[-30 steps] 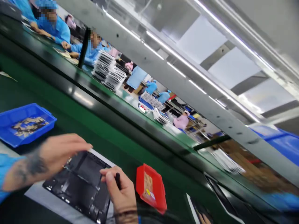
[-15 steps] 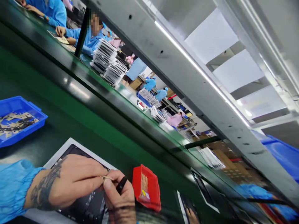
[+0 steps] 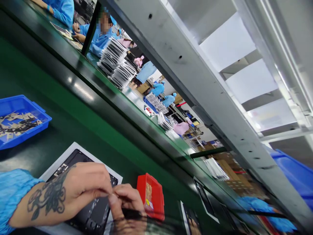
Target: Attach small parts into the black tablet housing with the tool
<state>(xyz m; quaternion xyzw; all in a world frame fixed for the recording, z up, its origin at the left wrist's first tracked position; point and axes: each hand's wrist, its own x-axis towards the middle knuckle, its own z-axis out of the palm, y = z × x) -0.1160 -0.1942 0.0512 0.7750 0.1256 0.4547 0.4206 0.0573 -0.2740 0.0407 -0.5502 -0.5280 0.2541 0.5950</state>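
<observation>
On my left a blue tray (image 3: 26,138) sits on the green table (image 3: 97,130), with a loose heap of flat tan and black parts (image 3: 17,120) in it. A small red tray (image 3: 157,202) stands to my right, something pale inside it. Past the dark strip that runs along the table, tall leaning stacks of thin panels (image 3: 117,63) stand beside a co-worker in a blue coat (image 3: 99,40); a second blue sleeve (image 3: 62,9) shows at the top left. More stacks (image 3: 156,102) lie further down the line. A grey metal beam (image 3: 195,81) crosses overhead, and a blue bin (image 3: 295,169) sits at the far right.
</observation>
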